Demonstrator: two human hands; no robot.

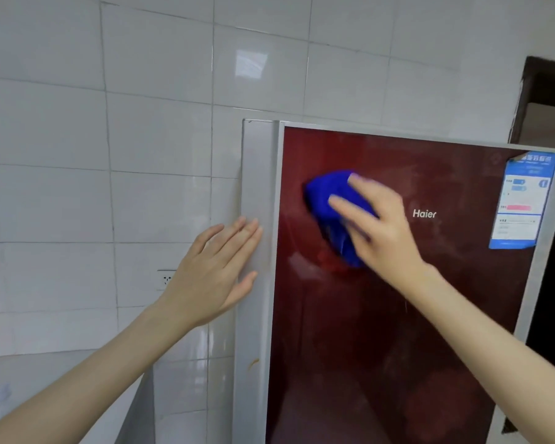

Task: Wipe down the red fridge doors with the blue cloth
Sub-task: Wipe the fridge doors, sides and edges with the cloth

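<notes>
Right hand (pixel 378 232) flat, fingers straight and spread, pressing blue cloth (pixel 330 193) onto red fridge door (pixel 398 315), upper centre of frame, just left of Haier logo (pixel 424 214). I see left hand (pixel 215 270) flat too, fingers straight, on grey side panel (pixel 257 174). Blue sticker (pixel 523 200) at door's upper right.

A single head-worn wide-angle view faces the red fridge (pixel 398 315) almost level and close, with the left hand (pixel 212 270) and right hand (pixel 382 232) reaching it from 7 and 4 o'clock. The fridge fills 3 to 6 o'clock, the tiled wall (pixel 125 123) 9 to 12
</notes>
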